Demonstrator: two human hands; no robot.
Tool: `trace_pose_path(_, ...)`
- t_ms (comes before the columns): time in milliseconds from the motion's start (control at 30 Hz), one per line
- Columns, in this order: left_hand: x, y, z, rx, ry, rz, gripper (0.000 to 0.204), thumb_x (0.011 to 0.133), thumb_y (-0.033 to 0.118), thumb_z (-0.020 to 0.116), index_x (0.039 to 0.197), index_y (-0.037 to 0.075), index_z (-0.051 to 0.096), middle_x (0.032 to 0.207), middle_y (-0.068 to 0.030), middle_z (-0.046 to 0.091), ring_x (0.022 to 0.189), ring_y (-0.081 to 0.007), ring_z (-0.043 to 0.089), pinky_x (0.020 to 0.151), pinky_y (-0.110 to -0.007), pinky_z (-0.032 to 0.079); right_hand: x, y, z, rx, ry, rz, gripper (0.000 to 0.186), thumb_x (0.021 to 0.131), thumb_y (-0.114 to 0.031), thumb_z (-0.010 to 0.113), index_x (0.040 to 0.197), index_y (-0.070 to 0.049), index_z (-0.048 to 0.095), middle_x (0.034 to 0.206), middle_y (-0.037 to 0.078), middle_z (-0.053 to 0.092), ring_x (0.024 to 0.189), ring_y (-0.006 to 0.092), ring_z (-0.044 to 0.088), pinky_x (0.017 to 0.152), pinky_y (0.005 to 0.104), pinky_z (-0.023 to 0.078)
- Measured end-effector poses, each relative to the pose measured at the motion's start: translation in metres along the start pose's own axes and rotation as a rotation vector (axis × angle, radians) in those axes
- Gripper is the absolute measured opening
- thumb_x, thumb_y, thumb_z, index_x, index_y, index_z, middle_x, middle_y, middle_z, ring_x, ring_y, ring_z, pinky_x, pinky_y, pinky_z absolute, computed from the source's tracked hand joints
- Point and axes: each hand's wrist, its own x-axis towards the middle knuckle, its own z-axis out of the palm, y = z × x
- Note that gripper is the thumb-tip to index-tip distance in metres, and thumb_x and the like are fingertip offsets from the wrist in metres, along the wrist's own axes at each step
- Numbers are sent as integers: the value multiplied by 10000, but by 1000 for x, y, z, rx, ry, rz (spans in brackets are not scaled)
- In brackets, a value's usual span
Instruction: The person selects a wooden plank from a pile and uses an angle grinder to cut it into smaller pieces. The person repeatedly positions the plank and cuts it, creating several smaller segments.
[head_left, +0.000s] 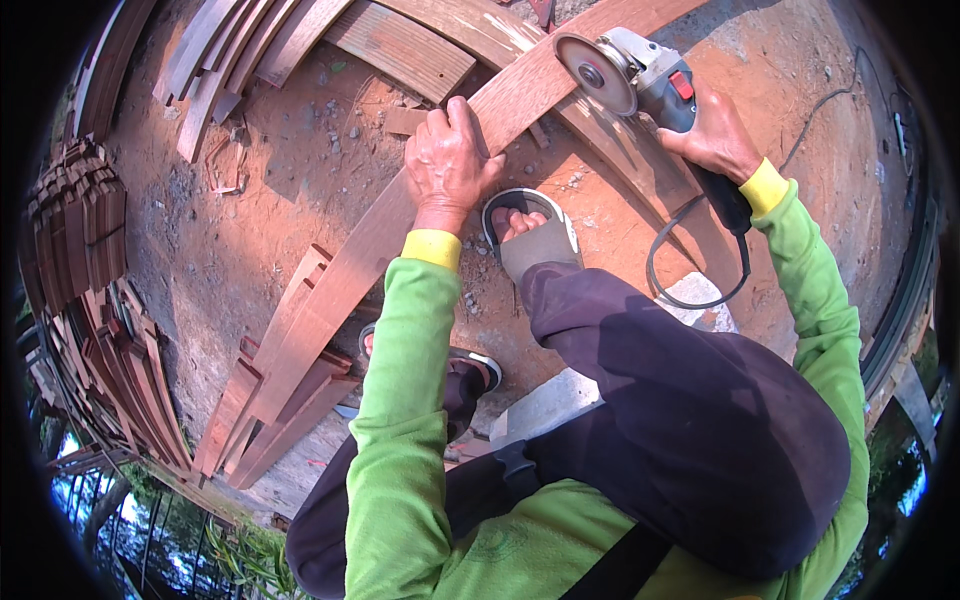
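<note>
My left hand (447,165) grips a long reddish-brown wooden plank (329,277) that runs diagonally from lower left to upper right. My right hand (716,135) is closed on a grey angle grinder (650,80) with a red switch, held near the plank's upper part. The grinder's round disc (587,75) is over the plank's edge; whether it touches the wood I cannot tell. A wider weathered plank (625,160) lies crosswise beneath. The grinder's black cord (655,285) loops down beside my knee.
Stacked boards (75,225) and offcuts (135,370) lie at the left, more planks (390,50) at the top. My sandaled foot (525,228) is beneath my hands on dusty ground (230,230), near pale blocks (545,400). Short wooden pieces (228,410) lie under the long plank's lower end.
</note>
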Motion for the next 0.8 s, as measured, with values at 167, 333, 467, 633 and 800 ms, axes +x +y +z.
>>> trace_pose_path(167, 1, 1, 1, -2, -4, -2, 817, 592, 361, 881, 1222, 78, 446, 993, -150, 586, 903, -335, 633, 772, -433, 519, 1, 6, 2, -49, 4, -5, 574, 661, -261, 758, 1035, 122, 551, 857, 293, 655, 814, 381, 685, 769, 420, 538)
trace_pose_path(333, 0, 0, 1, -1, -2, 1, 808, 592, 365, 881, 1213, 80, 450, 993, -151, 587, 900, -335, 633, 771, -434, 519, 2, 8, 3, -66, -2, 0, 579, 660, -260, 759, 1038, 124, 548, 854, 293, 653, 815, 385, 683, 768, 421, 538)
trace_pose_path(467, 0, 0, 1, -6, -3, -1, 809, 592, 363, 883, 1215, 80, 451, 992, -150, 586, 905, -334, 632, 773, -434, 517, 1, 6, 3, -24, 6, -22, 580, 663, -258, 757, 1044, 127, 548, 848, 291, 651, 811, 379, 682, 767, 417, 538)
trace_pose_path(633, 0, 1, 1, -3, 3, 2, 815, 593, 363, 884, 1222, 80, 451, 987, -147, 585, 910, -332, 632, 776, -432, 517, 3, 1, 1, 1, -6, -10, 582, 663, -260, 759, 1044, 127, 549, 855, 292, 651, 812, 380, 680, 771, 420, 536)
trace_pose_path(800, 0, -1, 1, 4, 5, 8, 818, 594, 366, 883, 1226, 79, 449, 986, -146, 584, 905, -330, 632, 772, -429, 518, 5, 4, 2, -48, -6, 0, 583, 660, -261, 767, 1035, 129, 550, 855, 297, 649, 813, 390, 678, 771, 427, 535)
